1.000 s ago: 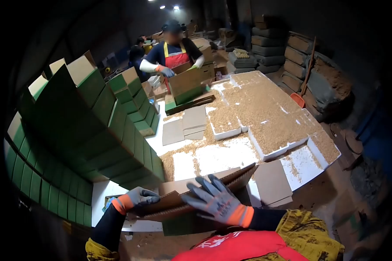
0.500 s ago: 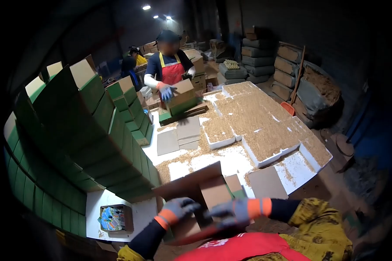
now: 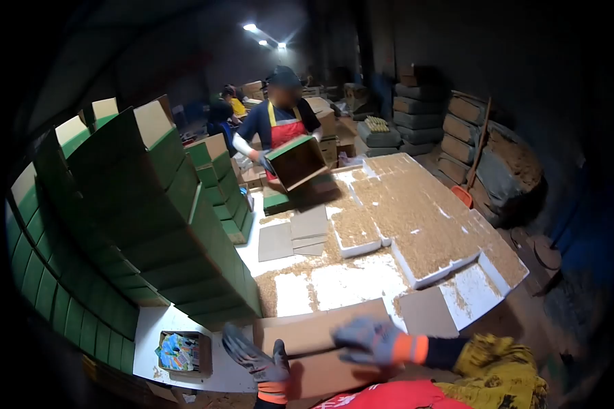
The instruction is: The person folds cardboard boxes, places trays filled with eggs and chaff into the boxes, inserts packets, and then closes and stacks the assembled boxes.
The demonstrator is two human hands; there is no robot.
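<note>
At the near edge of the desk (image 3: pixel 351 276), a person's two gloved hands work over a brown cardboard box (image 3: pixel 300 332), which lies directly in front of the red apron (image 3: pixel 389 395). The left hand (image 3: pixel 258 361) is wide open at the box's left end, its fingers straight and thumb well apart, gripping nothing. The right hand (image 3: pixel 370 341), blurred, is above the dark gap between the box's two brown panels; how far it is open, and whether it touches the cardboard, cannot be told.

Left of the left hand, a small open carton (image 3: pixel 205 356) holds blue-and-white packets (image 3: pixel 179 353). Beyond that hand rises a tall stack of green boxes (image 3: pixel 140 198). A flat cardboard sheet (image 3: pixel 426 312) lies just beyond the right hand and to its right, while more cardboard sheets (image 3: pixel 275 242) lie farther off, ahead of both hands. Past them, loose tan material (image 3: pixel 416 204) fills low white trays (image 3: pixel 442 271). Across the desk, a co-worker (image 3: pixel 280 126) in a red apron with yellow straps holds a tilted green-and-brown box (image 3: pixel 299 163), its open side showing.
</note>
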